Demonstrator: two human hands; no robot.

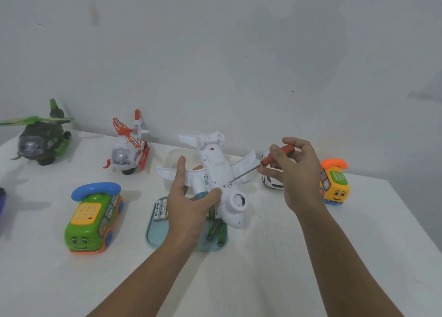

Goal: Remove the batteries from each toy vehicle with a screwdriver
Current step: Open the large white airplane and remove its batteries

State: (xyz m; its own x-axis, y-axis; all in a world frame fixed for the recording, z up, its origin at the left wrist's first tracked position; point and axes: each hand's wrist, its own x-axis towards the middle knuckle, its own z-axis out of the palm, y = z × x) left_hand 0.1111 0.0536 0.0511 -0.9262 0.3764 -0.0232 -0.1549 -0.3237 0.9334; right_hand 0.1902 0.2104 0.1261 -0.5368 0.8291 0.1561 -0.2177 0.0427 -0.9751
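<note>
One plane point(216, 170) | left hand point(189, 205) grips it | right hand point(300, 173) holds screwdriver point(266, 160)

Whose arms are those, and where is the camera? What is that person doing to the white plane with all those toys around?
This is one picture from a camera worn on a person's head, so you look down at their own arms. The left hand grips a white toy plane, held over a blue tray with loose batteries in it. The right hand pinches a red-handled screwdriver; its tip touches the plane's body, likely at a screw. On the white table also stand a green helicopter, a white and red helicopter, a green bus phone, a yellow bus phone and a small white car, partly hidden behind the right hand.
</note>
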